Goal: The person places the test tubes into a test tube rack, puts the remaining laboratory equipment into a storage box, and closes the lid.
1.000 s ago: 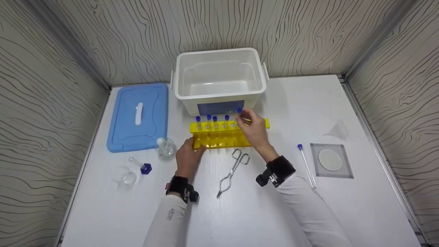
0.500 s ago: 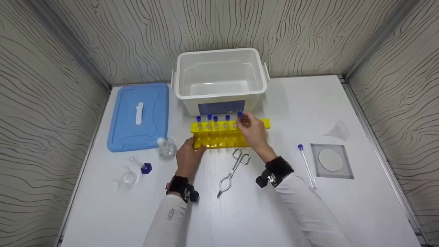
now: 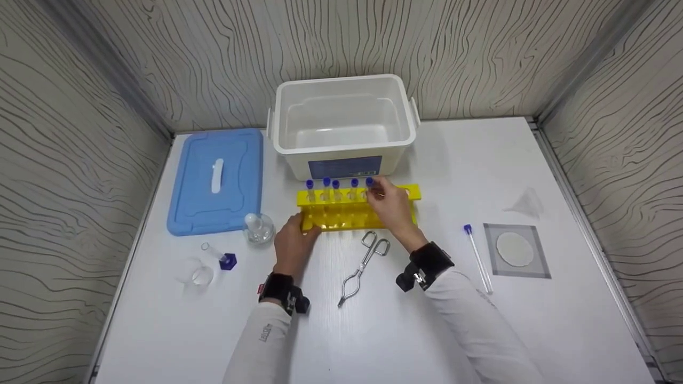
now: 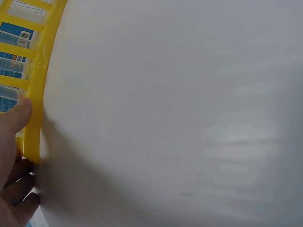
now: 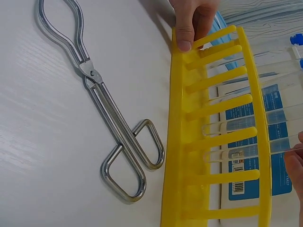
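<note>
A yellow test-tube rack (image 3: 347,216) stands on the white table in front of a white bin. My left hand (image 3: 299,226) grips its left end, thumb on the front rail (image 4: 35,94). My right hand (image 3: 376,189) pinches a blue-capped test tube (image 3: 369,183) that stands in the rack's back row. It stands to the right of several other capped tubes (image 3: 326,184). In the right wrist view the rack (image 5: 213,137) shows clear tubes (image 5: 246,127) lying across its bars, with the left thumb (image 5: 187,28) on its far end.
The white bin (image 3: 344,144) stands open just behind the rack, and its blue lid (image 3: 216,181) lies to the left. Metal tongs (image 3: 363,266) lie in front of the rack. A loose capped tube (image 3: 476,256), gauze square (image 3: 539,250), funnel (image 3: 525,202), flask (image 3: 257,229) and beaker (image 3: 196,274) lie around.
My right hand has lowered the blue-capped tube down into the rack, level with the other caps. The left hand has stayed on the rack's end.
</note>
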Motion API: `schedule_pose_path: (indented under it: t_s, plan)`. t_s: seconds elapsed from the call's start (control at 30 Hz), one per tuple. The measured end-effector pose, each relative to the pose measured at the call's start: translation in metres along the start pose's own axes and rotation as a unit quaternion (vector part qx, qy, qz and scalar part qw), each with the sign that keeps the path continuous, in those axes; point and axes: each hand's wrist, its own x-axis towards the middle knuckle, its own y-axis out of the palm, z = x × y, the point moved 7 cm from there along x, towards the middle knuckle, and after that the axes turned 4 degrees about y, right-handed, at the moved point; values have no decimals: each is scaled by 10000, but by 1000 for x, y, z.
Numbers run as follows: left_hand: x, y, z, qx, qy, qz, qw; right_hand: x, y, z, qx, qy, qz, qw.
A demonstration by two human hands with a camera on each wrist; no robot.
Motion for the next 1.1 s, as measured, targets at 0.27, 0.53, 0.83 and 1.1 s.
schedule_pose_path:
  t_s: [0.27, 0.53, 0.83, 1.1]
  plan:
    - [1, 1, 0, 8, -43, 42, 10000, 1, 1, -2, -46, 93, 30, 9999]
    - [1, 2, 0, -24, -104, 51, 9999, 0, 3, 0, 7, 314, 269, 9991]
    - [1, 1, -1, 35, -47, -2, 10000, -3, -14, -2, 205, 305, 222, 9991]
    - [0, 1, 0, -36, 4, 7, 10000, -8, -53, -14, 232, 245, -115, 9994]
